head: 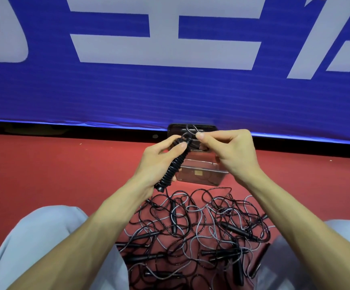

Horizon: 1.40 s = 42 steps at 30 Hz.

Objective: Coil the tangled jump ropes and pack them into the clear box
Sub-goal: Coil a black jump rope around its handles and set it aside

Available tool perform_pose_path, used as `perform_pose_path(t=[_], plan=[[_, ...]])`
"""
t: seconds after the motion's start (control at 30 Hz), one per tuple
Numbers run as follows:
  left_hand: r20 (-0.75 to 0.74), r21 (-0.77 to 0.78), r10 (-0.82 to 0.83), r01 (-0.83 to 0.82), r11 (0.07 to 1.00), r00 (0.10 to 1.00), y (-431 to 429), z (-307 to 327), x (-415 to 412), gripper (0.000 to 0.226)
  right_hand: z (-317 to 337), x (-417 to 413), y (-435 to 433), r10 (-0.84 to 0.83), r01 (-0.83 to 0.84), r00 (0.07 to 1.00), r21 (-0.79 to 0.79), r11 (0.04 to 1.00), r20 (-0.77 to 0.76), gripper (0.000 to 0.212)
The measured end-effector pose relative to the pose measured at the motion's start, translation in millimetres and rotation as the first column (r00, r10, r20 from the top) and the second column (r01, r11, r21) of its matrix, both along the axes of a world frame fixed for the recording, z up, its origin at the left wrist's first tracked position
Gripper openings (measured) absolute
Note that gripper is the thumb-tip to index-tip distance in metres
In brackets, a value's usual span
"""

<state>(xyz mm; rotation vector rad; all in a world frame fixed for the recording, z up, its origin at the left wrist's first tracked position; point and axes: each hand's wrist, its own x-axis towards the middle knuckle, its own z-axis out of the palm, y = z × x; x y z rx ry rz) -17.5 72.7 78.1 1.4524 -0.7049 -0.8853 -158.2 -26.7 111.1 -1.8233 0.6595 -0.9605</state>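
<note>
My left hand (159, 160) grips a black jump rope bundle (173, 168), its cord wound tightly round the handles, held slanting above the floor. My right hand (228, 151) pinches the loose end loop of that cord (188, 130) at the bundle's top. Behind and below my hands stands the clear box (201, 174) on the red floor, partly hidden by them. A tangled pile of black and grey jump ropes (195, 231) with several black handles lies between my knees.
A blue banner with white shapes (170, 91) hangs across the back, its lower edge just behind the box. A dark object (209, 128) sits under it behind my hands. My knees in light trousers (44, 237) flank the pile. Red floor (65, 164) spreads left and right.
</note>
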Motion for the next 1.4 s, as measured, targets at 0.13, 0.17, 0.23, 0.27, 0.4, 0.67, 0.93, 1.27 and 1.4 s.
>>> perform_pose_path(t=[0.13,0.17,0.23,0.27,0.4,0.67,0.93,1.27,1.4], plan=[[0.049,-0.028,0.033,-0.032,0.999,0.998,-3.1,-5.0,-0.7,0.040,-6.1,2.6,-4.0,-0.094,0.085,0.986,-0.075,0.994,-0.137,0.008],[0.073,-0.030,0.037,-0.035,0.999,0.997,-3.7,-6.1,-0.8,0.039,-6.5,3.2,-4.6,-0.109,0.096,0.981,-0.085,0.992,-0.161,0.010],[0.124,-0.020,0.043,-0.041,0.999,0.991,-3.4,-7.3,-2.4,0.035,-7.1,4.1,-6.0,-0.132,0.113,0.970,-0.102,0.988,-0.206,0.018],[0.139,-0.021,0.043,-0.041,0.999,0.989,-2.6,-6.9,-4.1,0.032,-6.8,4.3,-6.3,-0.140,0.116,0.963,-0.113,0.987,-0.231,0.021],[0.310,-0.040,0.060,-0.050,0.998,0.949,-0.4,-6.6,-8.5,0.018,-3.5,3.3,-6.1,-0.140,0.101,0.942,-0.139,0.985,-0.306,0.023],[0.715,-0.068,0.128,-0.114,0.991,0.687,1.0,-13.7,-6.9,0.032,-7.5,6.3,-1.3,-0.204,0.100,0.919,-0.299,0.949,-0.339,0.023],[0.755,-0.041,0.129,-0.149,0.988,0.643,2.6,-17.6,-18.0,0.030,-27.2,13.0,6.0,-0.351,0.140,0.921,-0.696,0.704,-0.169,0.030],[0.860,0.014,0.059,-0.141,0.990,0.506,5.2,-13.5,-17.1,0.049,-20.8,10.5,-0.1,-0.190,0.197,0.980,0.143,0.970,-0.059,0.016],[0.918,0.054,0.005,-0.139,0.989,0.396,5.8,-15.4,-13.6,0.057,-22.4,11.3,6.1,-0.047,0.070,0.997,0.384,0.921,-0.068,0.009]])
